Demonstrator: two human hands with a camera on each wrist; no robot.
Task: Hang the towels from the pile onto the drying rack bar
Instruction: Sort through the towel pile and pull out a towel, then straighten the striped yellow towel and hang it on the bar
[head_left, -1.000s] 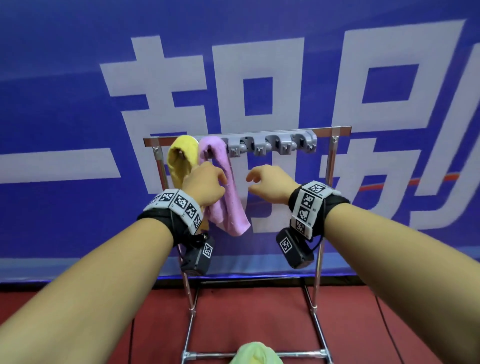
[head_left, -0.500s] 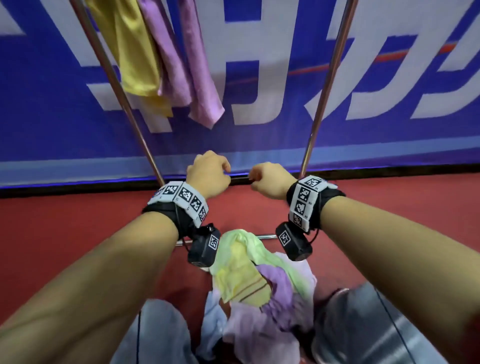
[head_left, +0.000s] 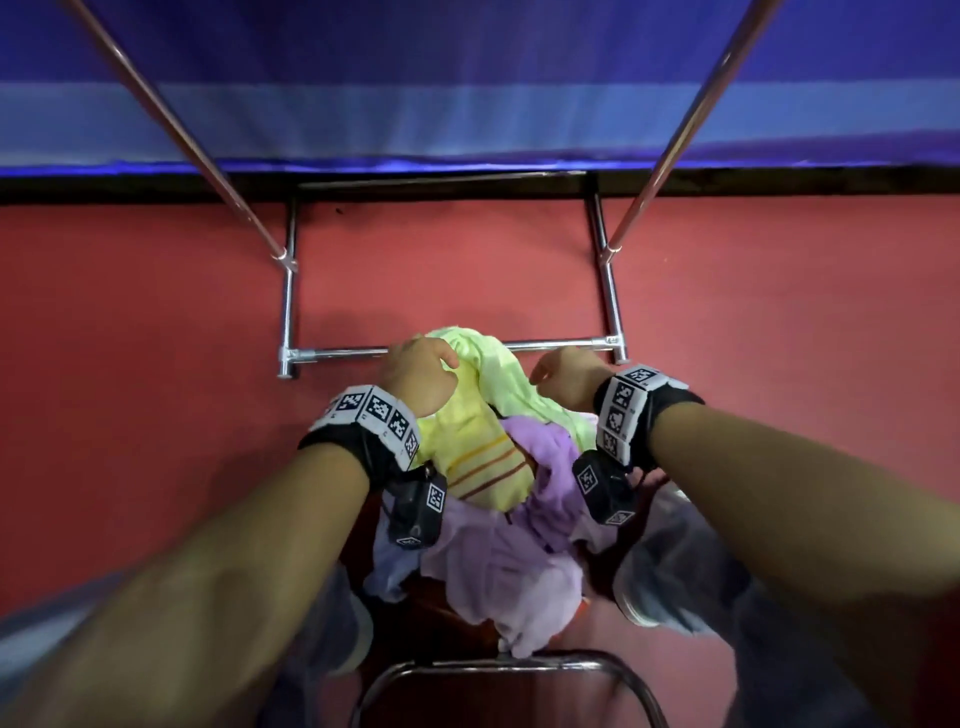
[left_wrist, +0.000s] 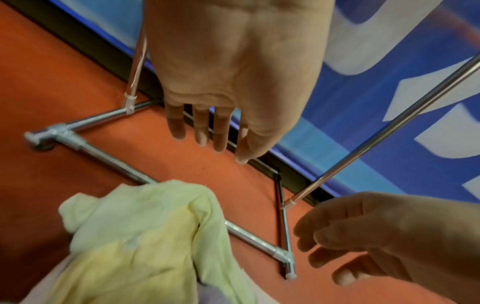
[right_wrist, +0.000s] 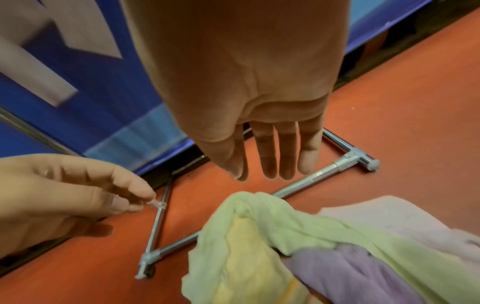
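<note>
Both the left hand (head_left: 418, 376) and the right hand (head_left: 569, 376) are held loosely curled, grasping nothing, just above the pale green towel (head_left: 493, 374) topping the pile (head_left: 498, 561) before the rack's base rail (head_left: 332, 354). A tangled purple towel (right_wrist: 345, 271) could be dragged up too — the layers overlap — or cloth could be snagged on the rail.

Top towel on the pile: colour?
Pale green-yellow towel, darker stripes near one end; the head view shows it best.
</note>
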